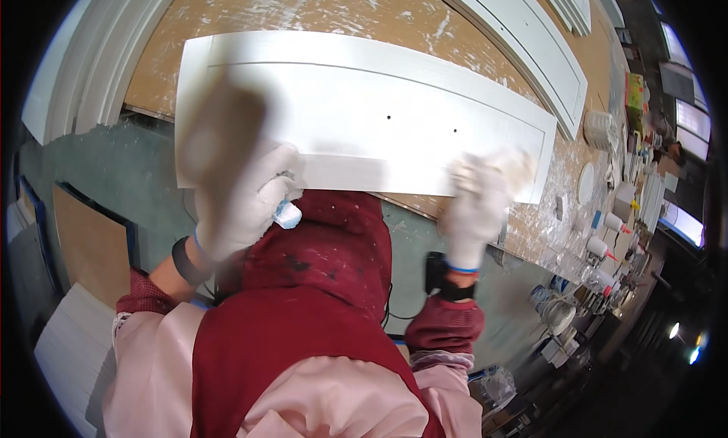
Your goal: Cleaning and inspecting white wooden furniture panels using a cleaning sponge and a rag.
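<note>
Red apron [318, 286] over pink sleeves fills the near view, straight below the white panel [364, 112], which lies flat on the paint-spattered board bench [303, 13]. Left hand [243, 203], white glove, sits at the panel's near-left corner, fingers clamped on a blurred tan block [216, 127] held against the panel face; motion blur hides what the block is. Small pale blue and white thing [287, 214] pokes out under that hand, can't identify it. Right hand [481, 199], also white-gloved, sits at the panel's near-right edge, blurred; fingers look curled over the edge, but can't tell if they grip it. Two small dark holes [422, 124] show in the panel right of centre. Beyond the panel's far-right corner, another white framed panel [531, 43] lies diagonal on the bench, upper end cut off by the frame. Right of the panel: clear plastic tub [600, 128], contents unreadable; round white lid or disc [586, 182]; white squeeze bottles with red tips [616, 224]; a yellow-green box [635, 91] further back, print too small to make out. Below-right of the panel, an open tin [559, 310] on a cluttered lower surface, contents not visible. Left of the panel, white moulding [83, 66] curves along the lens rim, partly cut off.
</note>
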Available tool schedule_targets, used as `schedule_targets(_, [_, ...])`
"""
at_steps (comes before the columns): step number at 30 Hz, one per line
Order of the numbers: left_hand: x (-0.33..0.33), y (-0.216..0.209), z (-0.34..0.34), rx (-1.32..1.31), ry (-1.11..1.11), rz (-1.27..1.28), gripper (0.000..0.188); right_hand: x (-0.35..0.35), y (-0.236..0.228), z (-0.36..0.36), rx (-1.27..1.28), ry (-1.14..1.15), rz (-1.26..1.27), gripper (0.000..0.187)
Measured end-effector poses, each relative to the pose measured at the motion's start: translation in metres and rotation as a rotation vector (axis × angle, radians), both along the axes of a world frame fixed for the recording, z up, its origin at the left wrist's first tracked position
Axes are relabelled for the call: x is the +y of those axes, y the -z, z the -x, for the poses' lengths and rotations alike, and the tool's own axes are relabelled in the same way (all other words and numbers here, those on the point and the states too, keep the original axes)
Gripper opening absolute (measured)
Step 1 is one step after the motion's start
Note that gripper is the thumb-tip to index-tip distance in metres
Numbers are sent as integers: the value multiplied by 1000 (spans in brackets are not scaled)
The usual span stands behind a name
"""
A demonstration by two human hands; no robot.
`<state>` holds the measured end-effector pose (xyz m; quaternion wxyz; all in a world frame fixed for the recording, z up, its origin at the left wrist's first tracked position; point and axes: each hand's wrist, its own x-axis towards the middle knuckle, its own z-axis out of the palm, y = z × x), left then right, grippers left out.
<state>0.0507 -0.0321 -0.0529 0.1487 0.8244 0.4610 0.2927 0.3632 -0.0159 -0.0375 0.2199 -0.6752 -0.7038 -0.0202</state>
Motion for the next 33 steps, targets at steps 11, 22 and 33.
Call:
schedule_targets(11, [-15, -29, 21, -168, 13, -10, 30, -3, 5, 142, 67, -477, -31, 3])
schedule_targets(22, [-15, -34, 20, -173, 16, 89, 25, 11, -3, -11, 53, -157, 111, 24])
schedule_targets(33, [7, -11, -9, -44, 11, -129, 27, 40, -6, 143, 131, -525, 183, 17])
